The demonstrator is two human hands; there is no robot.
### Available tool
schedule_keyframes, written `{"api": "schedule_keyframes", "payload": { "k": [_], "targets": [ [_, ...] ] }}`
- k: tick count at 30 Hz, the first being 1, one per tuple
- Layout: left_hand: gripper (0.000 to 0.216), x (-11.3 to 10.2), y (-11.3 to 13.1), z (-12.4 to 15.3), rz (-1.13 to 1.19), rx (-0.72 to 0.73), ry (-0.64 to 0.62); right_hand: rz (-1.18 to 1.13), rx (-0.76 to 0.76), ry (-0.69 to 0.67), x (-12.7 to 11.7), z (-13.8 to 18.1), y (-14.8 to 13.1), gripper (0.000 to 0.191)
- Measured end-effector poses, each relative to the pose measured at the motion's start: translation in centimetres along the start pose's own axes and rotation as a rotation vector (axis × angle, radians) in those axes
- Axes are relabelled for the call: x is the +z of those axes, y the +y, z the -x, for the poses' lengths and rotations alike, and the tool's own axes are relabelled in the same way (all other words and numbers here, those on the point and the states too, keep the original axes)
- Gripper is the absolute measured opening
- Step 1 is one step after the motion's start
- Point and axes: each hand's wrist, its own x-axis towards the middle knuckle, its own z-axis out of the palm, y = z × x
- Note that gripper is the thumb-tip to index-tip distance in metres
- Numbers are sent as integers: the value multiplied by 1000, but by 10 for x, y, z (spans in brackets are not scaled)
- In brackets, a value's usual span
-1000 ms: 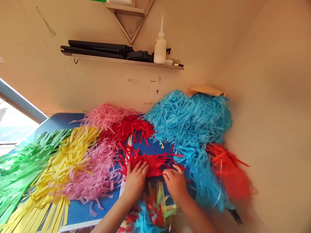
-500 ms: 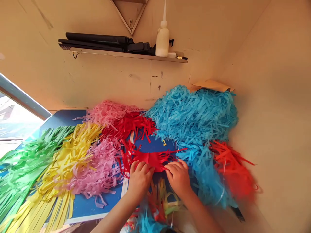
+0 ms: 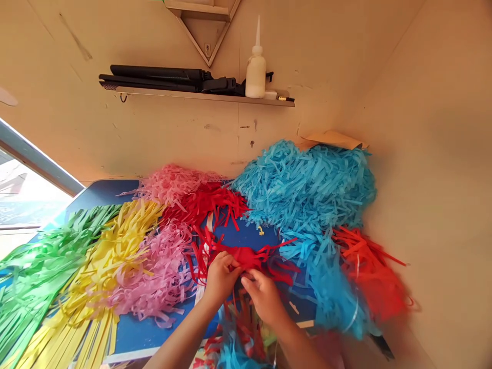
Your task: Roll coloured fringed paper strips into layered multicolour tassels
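Observation:
A red tissue-paper sheet with fringed ends [image 3: 246, 256] lies bunched near the front of the blue table [image 3: 149, 335]. My left hand [image 3: 223, 279] pinches its near edge, thumb and fingers pressed together. Close beside it, almost touching, my right hand [image 3: 261, 294] pinches the same edge. Red strips spread out to both sides of the hands. Below my wrists hang mixed blue, red and yellow paper strips [image 3: 240, 338], partly covered by my forearms.
Fringed paper lies in green [image 3: 57, 261], yellow [image 3: 111, 246], lilac [image 3: 154, 277], pink [image 3: 172, 184] and dark red [image 3: 207, 202] on the left. A large light-blue pile [image 3: 307, 189] and red-orange fringe [image 3: 372, 277] lie right. Above, a wall shelf [image 3: 207, 97] bears a white nozzle bottle [image 3: 256, 74] and black hair straightener [image 3: 161, 79].
My right hand has moved left, up against my left hand. Between them the red paper, flatter before, is now gathered and crumpled. The view has tilted up slightly.

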Motion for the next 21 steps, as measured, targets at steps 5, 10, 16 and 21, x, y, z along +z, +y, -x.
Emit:
{"api": "schedule_keyframes", "payload": {
  "k": [5, 10, 16, 21],
  "targets": [
    [30, -1, 2, 0, 22, -13, -5, -193, 0, 243, 9, -2, 5, 84],
    [40, 2, 0, 0, 53, -24, -100, -98, -160, 303, -16, -27, -14, 67],
    [46, 1, -1, -3, 102, -79, -92, -5, -159, 517, -36, -11, -15, 34],
    [48, 3, 0, -5, 161, -120, -103, -249, 255, 164, -6, -7, -8, 50]
  ]
}}
